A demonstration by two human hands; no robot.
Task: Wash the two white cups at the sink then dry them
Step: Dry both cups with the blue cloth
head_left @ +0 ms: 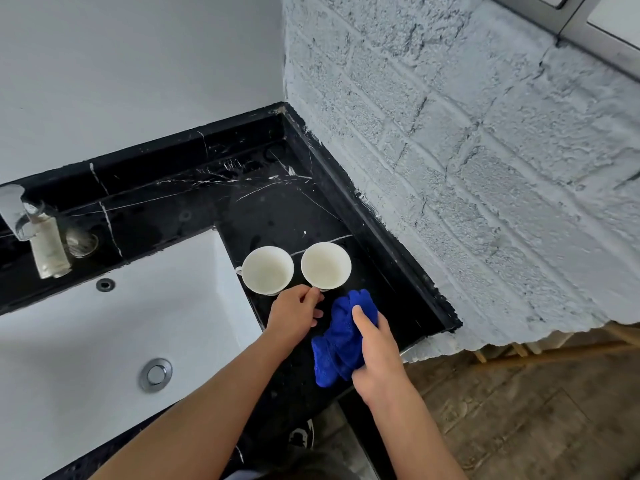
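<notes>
Two white cups stand upright side by side on the black marble counter (263, 209), right of the sink. The left cup (267, 270) has its handle pointing left toward the basin. The right cup (326, 265) has its handle toward me, and my left hand (294, 315) pinches that handle with thumb and fingers. My right hand (375, 344) is closed around a bunched blue cloth (341, 337) just in front of the right cup, above the counter's front edge.
The white rectangular sink (104, 341) with a chrome drain (156, 374) lies to the left. A chrome tap (15, 214) and a pale tube (50, 249) sit at its back left. A rough grey brick wall (467, 168) bounds the counter on the right.
</notes>
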